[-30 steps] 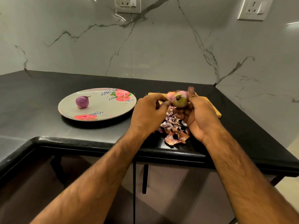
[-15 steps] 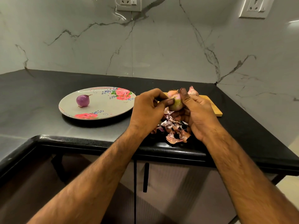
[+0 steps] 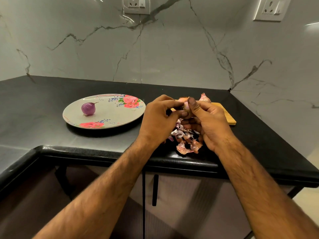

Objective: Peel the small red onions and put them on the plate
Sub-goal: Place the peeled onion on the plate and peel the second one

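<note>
While both bare hands meet above a black countertop [image 3: 34, 102], they grasp one small red onion [image 3: 186, 107] between them, lifted just in front of a wooden cutting board [image 3: 227, 116]. The left hand [image 3: 158, 118] curls round the onion's left side, pinching it with thumb and fingertips. The right hand [image 3: 212, 125] cups it from the right, thumb pressed on top. Fingers hide most of the onion. Directly beneath the hands, a heap of pink and purple onion skins [image 3: 187, 141] lies on the counter near its front edge. Behind the hands, an unpeeled onion [image 3: 205, 98] with papery skin sits on the board. Well to the left, a round plate [image 3: 112, 116] painted with roses holds a single peeled purple onion [image 3: 88, 109]. A grey marble wall [image 3: 172, 49] with two power sockets [image 3: 136, 5] rises behind the counter.
</note>
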